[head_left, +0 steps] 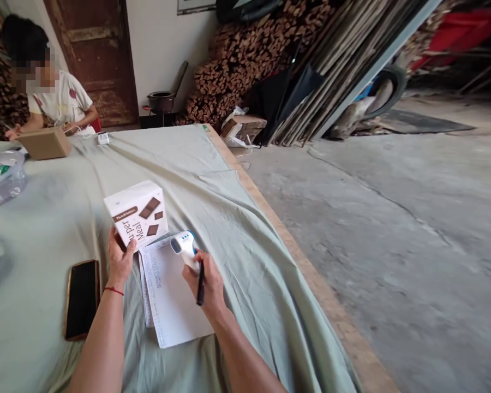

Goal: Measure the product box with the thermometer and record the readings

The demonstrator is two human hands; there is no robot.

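In my left hand (pixel 120 256) is a white box (pixel 136 210) with brown chocolate-like squares and the word "Meal" printed on it, tilted above the table. My right hand (pixel 208 281) grips a white and blue infrared thermometer (pixel 185 248) by its handle, its small screen end turned toward me. A black pen (pixel 201 284) is also tucked in the fingers of that hand. Beneath both hands lie stacked sheets of paper (pixel 178 311), with small handwriting along the left side. To the left of my left forearm rests a phone (pixel 82 300) in a brown-edged case, screen dark.
A pale green cloth (pixel 36 262) covers the table, whose wooden edge (pixel 286 240) runs along the right. Across the table sits a person (pixel 61 101) behind a cardboard box (pixel 45 143). A clear plastic tub (pixel 4 177) stands at left, and a small white item (pixel 103 138) lies farther back.
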